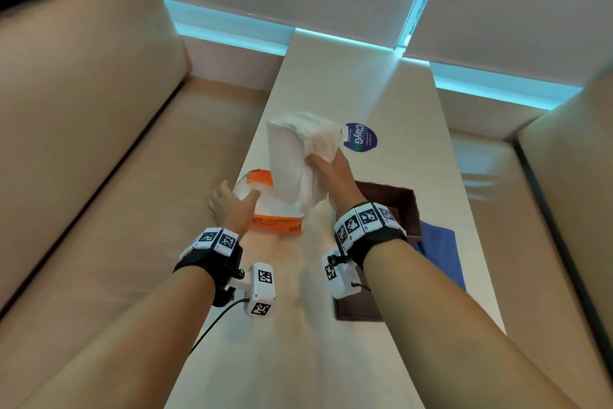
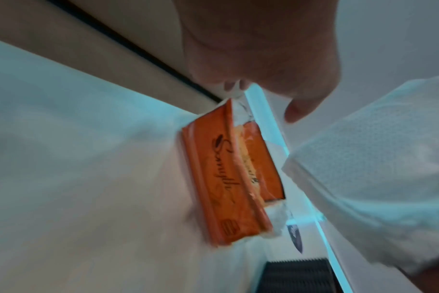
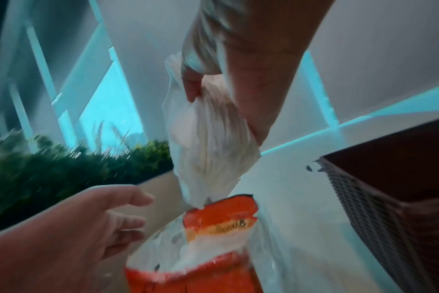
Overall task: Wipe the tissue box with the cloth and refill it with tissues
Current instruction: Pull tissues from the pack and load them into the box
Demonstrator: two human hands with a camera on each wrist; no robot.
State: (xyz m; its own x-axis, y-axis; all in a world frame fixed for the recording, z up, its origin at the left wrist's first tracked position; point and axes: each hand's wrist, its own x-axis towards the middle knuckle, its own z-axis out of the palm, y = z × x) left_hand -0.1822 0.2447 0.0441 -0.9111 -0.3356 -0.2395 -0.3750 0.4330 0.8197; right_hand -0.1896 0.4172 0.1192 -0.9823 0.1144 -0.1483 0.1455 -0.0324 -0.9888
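My right hand point(image 1: 328, 166) grips a thick stack of white tissues point(image 1: 295, 156), lifted upright just above the torn orange tissue pack point(image 1: 275, 209) on the table. In the right wrist view the tissues point(image 3: 206, 138) hang from my fingers over the pack's open mouth point(image 3: 213, 234). My left hand point(image 1: 232, 206) hovers with relaxed, spread fingers at the pack's left side, holding nothing. The dark brown woven tissue box point(image 1: 398, 206) stands open just right of my right wrist. The blue cloth point(image 1: 441, 252) lies flat beside the box, partly under it.
The narrow white table point(image 1: 331, 83) runs between two beige sofas point(image 1: 83, 143). A purple round sticker point(image 1: 361, 137) lies on the table beyond the tissues. Window blinds with blue light close the far end. Green plants point(image 3: 50, 174) sit behind the left sofa.
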